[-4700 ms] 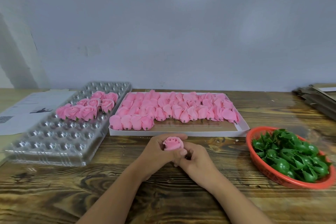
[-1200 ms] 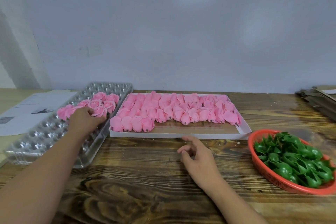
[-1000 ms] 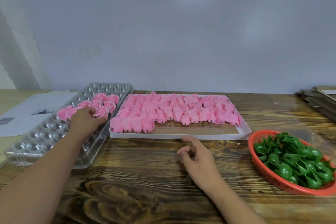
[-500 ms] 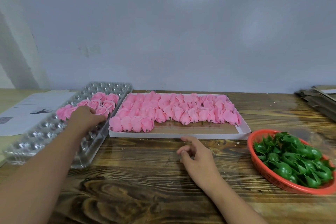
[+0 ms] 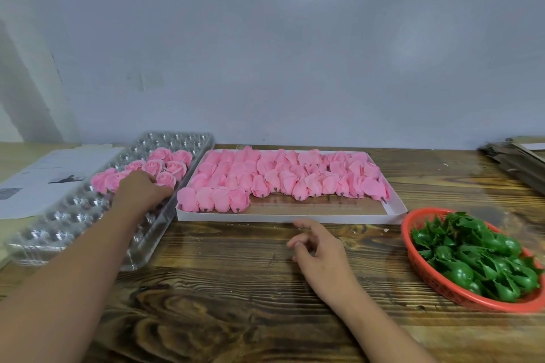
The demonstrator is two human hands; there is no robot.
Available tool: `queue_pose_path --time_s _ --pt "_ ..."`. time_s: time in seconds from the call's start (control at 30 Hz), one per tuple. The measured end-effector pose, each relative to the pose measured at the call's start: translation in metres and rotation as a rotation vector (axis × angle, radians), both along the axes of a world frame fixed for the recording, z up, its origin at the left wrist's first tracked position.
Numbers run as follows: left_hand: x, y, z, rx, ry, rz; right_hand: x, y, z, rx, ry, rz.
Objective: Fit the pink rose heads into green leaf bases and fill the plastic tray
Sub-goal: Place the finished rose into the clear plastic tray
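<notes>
Reaching over plastic tray (image 5: 88, 215) at bench's left edge, left hand (image 5: 141, 190) hides its grip, I cannot tell | right hand (image 5: 321, 253) loosely spread, empty | cardboard (image 5: 519, 162) cropped right

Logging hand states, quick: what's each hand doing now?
Left hand: on the plastic tray at the roses; grip cannot be told.
Right hand: open, empty.

I see the clear plastic tray (image 5: 67, 224) at the table's left edge holding finished roses (image 5: 165, 162), loose pink rose heads (image 5: 283, 177) mid-table, green leaf bases (image 5: 472, 256) far right.
</notes>
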State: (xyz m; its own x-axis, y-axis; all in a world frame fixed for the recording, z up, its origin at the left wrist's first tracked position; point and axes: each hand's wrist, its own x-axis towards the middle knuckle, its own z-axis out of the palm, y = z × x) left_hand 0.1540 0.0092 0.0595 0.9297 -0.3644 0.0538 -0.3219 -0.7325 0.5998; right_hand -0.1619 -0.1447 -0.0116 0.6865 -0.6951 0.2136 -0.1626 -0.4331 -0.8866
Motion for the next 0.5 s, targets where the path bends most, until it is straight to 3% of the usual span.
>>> queue_pose_path --time_s 0.37,0.5 --pt "-0.031 0.012 0.019 0.017 -0.195 0.0 0.0 0.0 -0.001 0.001 0.006 -0.019" --pt "-0.068 0.003 0.008 -0.194 -0.279 -0.059 -0.001 0.002 0.0 -0.021 -0.001 -0.011"
